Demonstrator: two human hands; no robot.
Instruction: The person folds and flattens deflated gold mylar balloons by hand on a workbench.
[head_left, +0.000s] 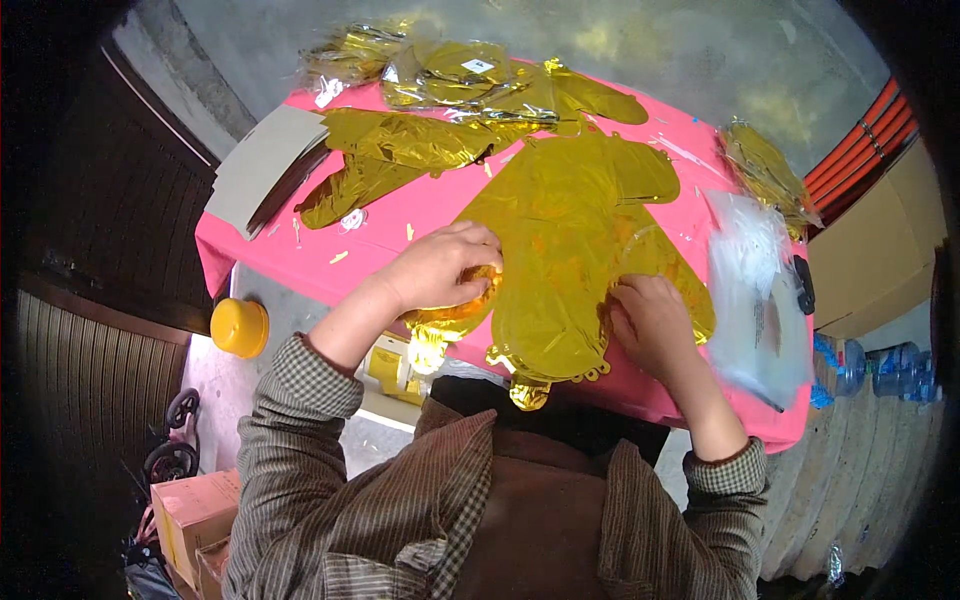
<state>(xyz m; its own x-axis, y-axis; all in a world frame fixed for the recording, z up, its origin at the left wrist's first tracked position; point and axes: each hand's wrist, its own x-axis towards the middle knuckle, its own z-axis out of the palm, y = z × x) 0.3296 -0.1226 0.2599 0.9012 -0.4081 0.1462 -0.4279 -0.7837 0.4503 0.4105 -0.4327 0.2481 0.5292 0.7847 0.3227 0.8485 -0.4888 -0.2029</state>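
A flat gold foil balloon (555, 250) with several rounded lobes lies spread over the near half of the pink-covered table. My left hand (447, 265) pinches its left lobe, fingers curled around the foil. On the other side, my right hand (648, 318) has its fingers bent onto the foil between the middle and right lobes; their tips are partly hidden. The balloon's lower edge, with small gold tabs, reaches the table's front edge by my body. Beyond it lies another flat gold foil balloon (400, 145), partly folded.
Clear packets of gold foil (455, 75) line the far edge, and another foil packet (765, 170) is at the right corner. A stack of grey card (265, 165) sits left, clear plastic bags (755, 300) right. A yellow tub (239, 328) stands left of the pink tablecloth (330, 265).
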